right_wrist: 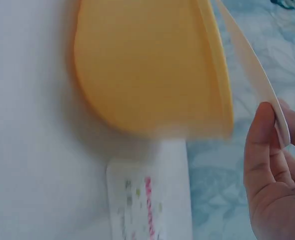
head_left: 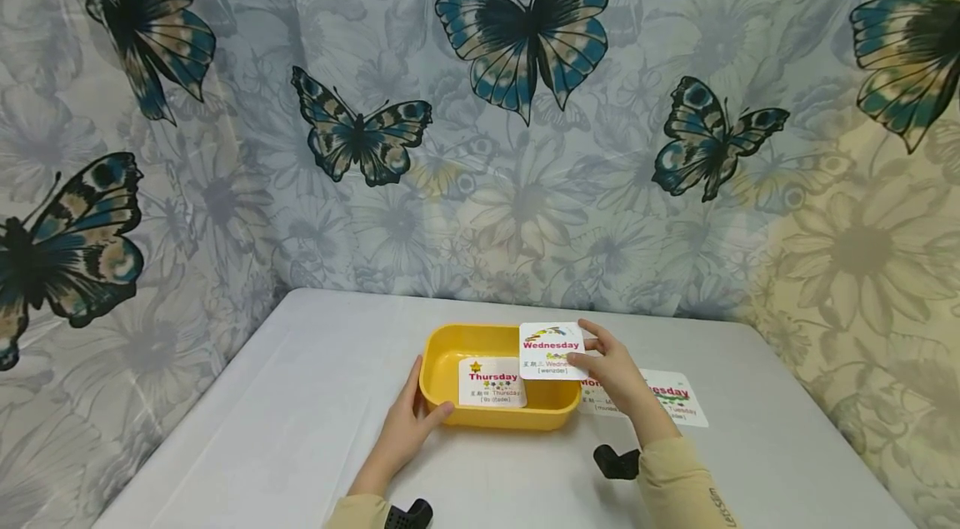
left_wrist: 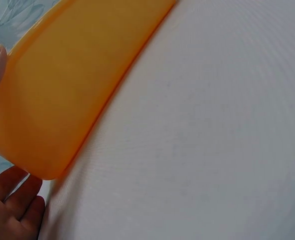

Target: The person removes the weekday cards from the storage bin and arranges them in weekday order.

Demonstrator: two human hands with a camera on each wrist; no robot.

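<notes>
My right hand (head_left: 617,371) pinches the white Wednesday flashcard (head_left: 542,352) at its right edge, thumb in front and fingers behind. The card is held above the right part of a yellow plastic basin (head_left: 510,419), its printed face toward the head camera; the right wrist view has the card (right_wrist: 247,57) nearly edge-on. A Thursday flashcard (head_left: 491,396) leans inside the basin. My left hand (head_left: 397,433) holds the basin's left end, thumb at the near rim and fingers around the side. In the left wrist view, fingers (left_wrist: 22,197) curve around the basin's corner.
A Monday card (head_left: 600,406) and a Tuesday card (head_left: 686,411) lie on the white table (head_left: 300,396) right of the basin, partly behind my right hand and wrist. Black wrist devices (head_left: 617,462) sit by both sleeves. A butterfly-print cloth (head_left: 525,221) hangs behind the table.
</notes>
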